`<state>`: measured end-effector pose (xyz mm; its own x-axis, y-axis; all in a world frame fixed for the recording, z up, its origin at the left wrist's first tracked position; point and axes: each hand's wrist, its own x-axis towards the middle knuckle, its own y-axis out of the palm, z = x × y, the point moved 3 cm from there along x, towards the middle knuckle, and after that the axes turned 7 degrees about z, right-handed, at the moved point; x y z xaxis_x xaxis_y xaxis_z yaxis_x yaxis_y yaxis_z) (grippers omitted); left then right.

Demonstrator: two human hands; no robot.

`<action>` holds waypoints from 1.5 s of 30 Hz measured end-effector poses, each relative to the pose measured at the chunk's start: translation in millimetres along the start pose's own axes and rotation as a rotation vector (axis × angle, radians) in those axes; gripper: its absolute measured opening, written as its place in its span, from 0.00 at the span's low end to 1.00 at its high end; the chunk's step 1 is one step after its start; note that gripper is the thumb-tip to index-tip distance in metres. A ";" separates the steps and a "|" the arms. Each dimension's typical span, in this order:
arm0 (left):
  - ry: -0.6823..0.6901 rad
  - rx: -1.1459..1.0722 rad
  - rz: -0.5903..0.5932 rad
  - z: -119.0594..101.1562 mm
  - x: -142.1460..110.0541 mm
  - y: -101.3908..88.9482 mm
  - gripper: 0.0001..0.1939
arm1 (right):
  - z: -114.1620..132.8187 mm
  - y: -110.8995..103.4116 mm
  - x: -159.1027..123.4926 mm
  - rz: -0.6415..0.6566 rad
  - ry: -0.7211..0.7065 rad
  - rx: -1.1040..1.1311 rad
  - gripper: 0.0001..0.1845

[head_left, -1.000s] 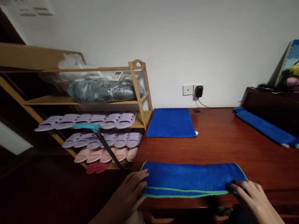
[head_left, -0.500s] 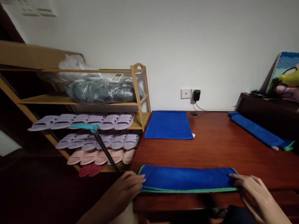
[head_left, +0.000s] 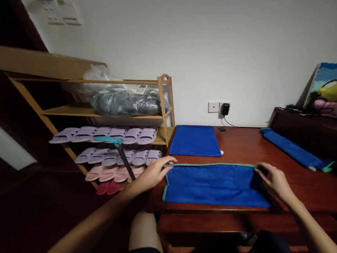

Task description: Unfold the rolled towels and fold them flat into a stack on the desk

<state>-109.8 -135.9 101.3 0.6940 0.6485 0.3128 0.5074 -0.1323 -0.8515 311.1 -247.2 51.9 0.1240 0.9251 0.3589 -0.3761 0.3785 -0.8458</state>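
Cloth point(head_left: 215, 185), likely light and limp, best held near its far corners, pinched there by left hand point(head_left: 154, 173) and right hand point(head_left: 276, 184).

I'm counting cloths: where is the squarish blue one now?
In the head view, the squarish blue cloth lies on the far left corner of the table, beside the shoe rack and beyond the nearer green-edged cloth.
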 end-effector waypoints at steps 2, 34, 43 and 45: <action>-0.040 -0.084 0.043 11.8 14.4 7.2 0.08 | -5.6 10.0 19.6 0.138 -0.001 -0.005 0.22; -0.182 0.239 0.341 2.6 -11.1 74.6 0.35 | 59.6 65.7 -1.3 0.548 -0.059 -0.102 0.34; -0.233 0.320 0.201 13.6 -12.6 53.6 0.25 | 16.4 48.7 10.9 0.131 -0.043 0.064 0.29; -0.231 0.348 0.146 19.7 -10.1 48.8 0.22 | 5.4 53.2 9.9 0.192 -0.029 0.031 0.28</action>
<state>-102.1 -134.1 48.3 0.5929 0.7977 0.1104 0.1829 0.0001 -0.9831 287.3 -218.0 12.6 0.0213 0.9789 0.2035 -0.4180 0.1936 -0.8876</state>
